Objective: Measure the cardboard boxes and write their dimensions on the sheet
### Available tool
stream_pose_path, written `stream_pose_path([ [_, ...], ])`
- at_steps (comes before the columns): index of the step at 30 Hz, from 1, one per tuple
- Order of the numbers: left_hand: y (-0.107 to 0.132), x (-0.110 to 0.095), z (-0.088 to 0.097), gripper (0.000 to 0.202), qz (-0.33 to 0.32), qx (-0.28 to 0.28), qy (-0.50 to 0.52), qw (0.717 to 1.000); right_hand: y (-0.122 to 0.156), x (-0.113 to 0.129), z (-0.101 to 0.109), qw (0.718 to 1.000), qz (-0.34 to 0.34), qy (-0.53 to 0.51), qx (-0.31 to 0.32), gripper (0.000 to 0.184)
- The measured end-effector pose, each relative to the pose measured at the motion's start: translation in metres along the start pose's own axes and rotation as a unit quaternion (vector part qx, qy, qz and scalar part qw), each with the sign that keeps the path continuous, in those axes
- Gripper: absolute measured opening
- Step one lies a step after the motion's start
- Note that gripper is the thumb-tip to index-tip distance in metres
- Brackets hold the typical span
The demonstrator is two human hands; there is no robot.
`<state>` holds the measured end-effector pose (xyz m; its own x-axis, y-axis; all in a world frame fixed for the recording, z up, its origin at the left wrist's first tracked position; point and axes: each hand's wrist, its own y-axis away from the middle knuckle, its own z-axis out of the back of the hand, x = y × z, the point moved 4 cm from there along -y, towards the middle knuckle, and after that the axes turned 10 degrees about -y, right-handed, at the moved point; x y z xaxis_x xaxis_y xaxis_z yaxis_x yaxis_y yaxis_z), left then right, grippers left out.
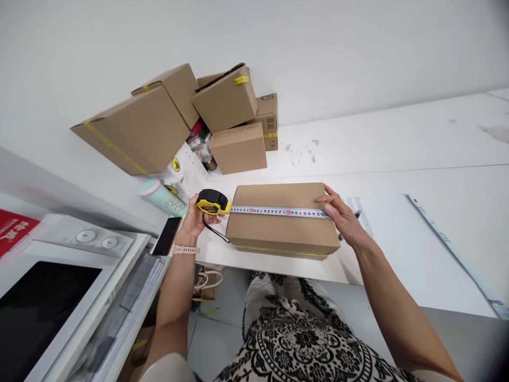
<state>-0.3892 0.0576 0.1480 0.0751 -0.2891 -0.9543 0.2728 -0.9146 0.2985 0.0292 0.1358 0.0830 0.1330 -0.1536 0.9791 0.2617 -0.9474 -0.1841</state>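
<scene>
Head | left hand (193, 220): tape measure (213, 202) | right hand (345, 218): blade (274, 211) across carton (282, 231)

The near box (282, 232) looks matt cardboard, the tape blade (270, 210) smooth metal, the tape case (213, 203) plastic.

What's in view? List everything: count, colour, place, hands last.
Table: 1, white, centre
Near box: 1, brown, on table
Tape measure: 1, yellow-black, left of near box, blade across it
Other boxes: at least 5, brown, back left
Clutter: uncounted, mixed, among other boxes
Bottle: 1, mint, left
Carton: 1, white, behind bottle
Phone: 1, black, near bottle
Microwave: 1, white, lower left
Sheet: 1, red, far left
Printed paper: 1, white, right
Bag: 1, brown, floor
Clothes: uncounted, black and cream, bottom
Wristband: 1, pink, beside phone
Left hand: 1, bare, holding tape measure
Right hand: 1, bare, at blade's end
</scene>
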Motion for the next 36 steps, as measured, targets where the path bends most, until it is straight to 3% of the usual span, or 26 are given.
stream_pose_path([
  [12, 0.004, -0.003, -0.003, 0.073, 0.007, -0.004, 0.013, 1.0, 0.0, 0.001, -0.001, 1.0, -0.005, -0.01, 0.003, 0.038],
  [19, 0.008, -0.007, -0.01, 0.062, -0.011, -0.03, 0.033, 0.999, 0.002, 0.006, -0.003, 1.0, -0.002, 0.009, -0.019, 0.048],
  [22, 0.024, -0.018, -0.007, 0.054, -0.054, -0.056, 0.052, 0.996, 0.013, 0.021, 0.003, 0.994, 0.004, 0.068, -0.09, 0.048],
  [26, 0.072, -0.03, -0.006, 0.049, -0.141, -0.054, 0.057, 0.987, 0.021, 0.064, 0.01, 0.983, 0.041, 0.057, -0.17, 0.036],
  [29, 0.118, -0.022, -0.023, 0.051, -0.177, 0.013, 0.037, 0.984, 0.006, 0.103, 0.016, 0.961, 0.13, 0.034, -0.241, 0.026],
  [31, 0.145, 0.001, -0.049, 0.065, -0.114, 0.119, 0.034, 0.986, -0.016, 0.115, 0.015, 0.952, 0.165, 0.036, -0.256, 0.023],
  [34, 0.181, 0.046, -0.099, 0.104, 0.009, 0.322, 0.054, 0.945, -0.057, 0.105, 0.002, 0.97, 0.135, 0.068, -0.189, 0.025],
  [36, 0.197, 0.068, -0.13, 0.107, 0.051, 0.397, 0.079, 0.913, -0.081, 0.087, -0.013, 0.984, 0.097, 0.1, -0.109, 0.029],
])
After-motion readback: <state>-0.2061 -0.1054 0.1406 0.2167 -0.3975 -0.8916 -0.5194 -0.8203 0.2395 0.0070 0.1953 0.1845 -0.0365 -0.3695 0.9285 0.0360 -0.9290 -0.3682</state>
